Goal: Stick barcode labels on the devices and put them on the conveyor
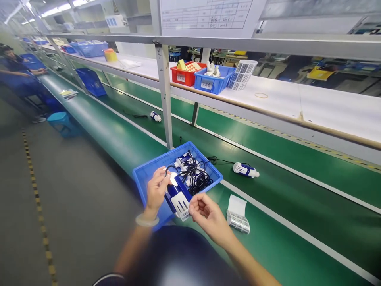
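Observation:
My left hand (157, 191) grips a blue and white handheld device (177, 196) by its upper end, over the front of a blue tray (143, 174). My right hand (205, 212) pinches a small white label (185, 215) at the device's lower end. The tray holds more blue and white devices (185, 159) tangled in black cords (195, 176). A strip of printed labels (237, 216) lies on the green bench just right of my right hand.
Another device (245, 170) lies on the green conveyor belt, and one more (155, 116) farther back. A metal post (165, 91) stands behind the tray. Red bin (183, 75), blue bin (212, 81) and a label roll (242, 73) sit on the white shelf. A seated person (18, 73) works far left.

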`<state>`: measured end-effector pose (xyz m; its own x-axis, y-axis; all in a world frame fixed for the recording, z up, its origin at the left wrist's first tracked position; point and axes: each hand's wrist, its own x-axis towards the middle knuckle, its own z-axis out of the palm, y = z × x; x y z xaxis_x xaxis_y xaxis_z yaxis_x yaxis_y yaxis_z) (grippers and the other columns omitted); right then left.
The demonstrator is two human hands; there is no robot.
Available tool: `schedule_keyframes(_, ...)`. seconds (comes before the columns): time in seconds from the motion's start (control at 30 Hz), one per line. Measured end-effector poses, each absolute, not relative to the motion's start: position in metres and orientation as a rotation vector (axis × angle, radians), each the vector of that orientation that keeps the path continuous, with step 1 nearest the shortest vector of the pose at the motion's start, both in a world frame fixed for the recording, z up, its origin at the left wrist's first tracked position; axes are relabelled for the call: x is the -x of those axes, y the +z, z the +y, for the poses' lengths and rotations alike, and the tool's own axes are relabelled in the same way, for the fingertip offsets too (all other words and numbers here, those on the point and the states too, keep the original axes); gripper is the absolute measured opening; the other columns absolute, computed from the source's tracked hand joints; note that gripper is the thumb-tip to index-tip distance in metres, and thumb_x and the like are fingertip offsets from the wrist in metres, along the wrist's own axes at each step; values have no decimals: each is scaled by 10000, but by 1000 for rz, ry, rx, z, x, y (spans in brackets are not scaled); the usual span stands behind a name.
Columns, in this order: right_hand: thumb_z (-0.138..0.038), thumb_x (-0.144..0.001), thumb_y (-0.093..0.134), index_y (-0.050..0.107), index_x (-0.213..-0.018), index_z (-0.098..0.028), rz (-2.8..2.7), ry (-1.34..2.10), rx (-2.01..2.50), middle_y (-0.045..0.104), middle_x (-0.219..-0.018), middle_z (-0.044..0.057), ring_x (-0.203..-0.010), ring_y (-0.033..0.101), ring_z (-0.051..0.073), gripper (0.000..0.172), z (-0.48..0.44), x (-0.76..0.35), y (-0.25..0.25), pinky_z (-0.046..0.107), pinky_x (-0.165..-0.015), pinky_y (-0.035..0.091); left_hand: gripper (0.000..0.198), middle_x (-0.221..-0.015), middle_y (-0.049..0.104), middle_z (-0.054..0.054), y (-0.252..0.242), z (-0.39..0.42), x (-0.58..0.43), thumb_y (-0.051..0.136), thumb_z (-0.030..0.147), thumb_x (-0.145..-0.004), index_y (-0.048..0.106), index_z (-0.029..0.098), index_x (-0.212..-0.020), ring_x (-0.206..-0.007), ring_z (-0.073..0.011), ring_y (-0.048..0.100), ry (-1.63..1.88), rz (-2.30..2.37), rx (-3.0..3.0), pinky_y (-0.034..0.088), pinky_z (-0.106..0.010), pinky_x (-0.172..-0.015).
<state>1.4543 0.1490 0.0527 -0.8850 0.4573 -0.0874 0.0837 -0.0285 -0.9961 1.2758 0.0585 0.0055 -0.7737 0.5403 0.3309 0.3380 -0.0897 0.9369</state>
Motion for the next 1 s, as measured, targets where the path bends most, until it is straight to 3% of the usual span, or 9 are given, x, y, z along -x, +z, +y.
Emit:
schedule_keyframes(0.2, -309, -880, 541, 517, -884, -210, -2139, 1755, 611, 529, -747, -21, -639, 499, 106, 102, 139, -1451, 57, 223, -588, 444, 331, -900, 645, -48, 42, 58, -1304, 563, 302, -880, 626, 190, -575, -1086, -202, 547, 1969, 1861, -965, 365, -348, -1033)
schedule_keyframes(0.43, -321, -895, 516, 512, -894, -211, -2220, 1574, 664, 551, -745, -12, -626, 517, 111, 110, 139, -1458, 56, 225, -578, 446, 316, -876, 640, -40, 47, 60, -1313, 573, 280, -876, 639, 202, -577, -1152, -195, 516, 1979, 1896, -940, 346, -322, -1034)
schedule_keyframes(1.0, -325, -904, 494, 511, -886, -218, -2264, 1504, 637, 568, -754, -1, -610, 529, 115, 110, 140, -1463, 51, 225, -551, 463, 313, -867, 643, -44, 55, 61, -1317, 563, 256, -868, 627, 200, -567, -1153, -206, 518, 1948, 1897, -954, 349, -329, -1035)
